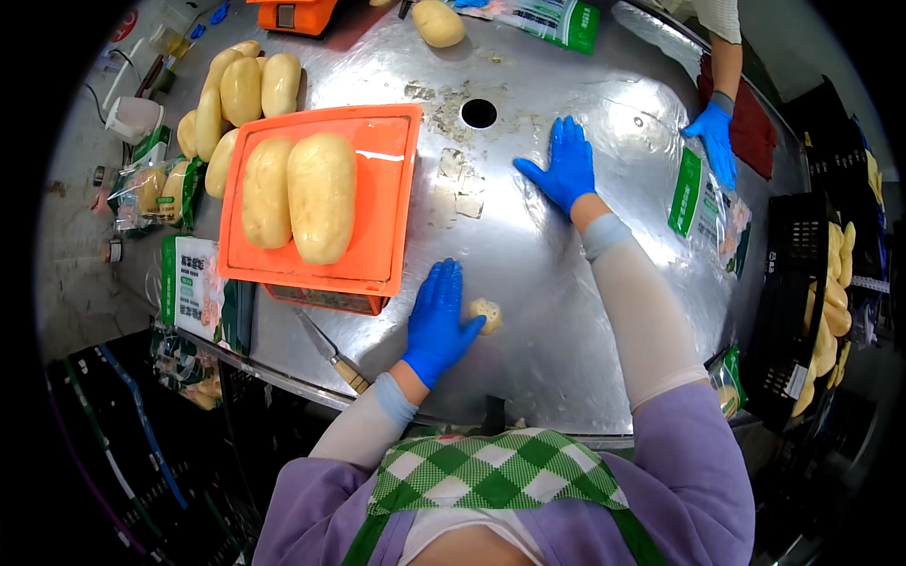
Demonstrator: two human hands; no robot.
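Left hand [436, 323]: thumb apart, perhaps touching pale slice [486, 315] | right hand [563, 168]: spread, empty | slice: likely light, crisp, slippery; pinch rim

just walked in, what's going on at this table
The person's left hand is low over the metal table, thumb at the edge of a cut root piece. The right hand is spread open, holding nothing. Two pale roots lie on the orange tray, and a knife lies nearby. A co-worker's hand is by a packet.
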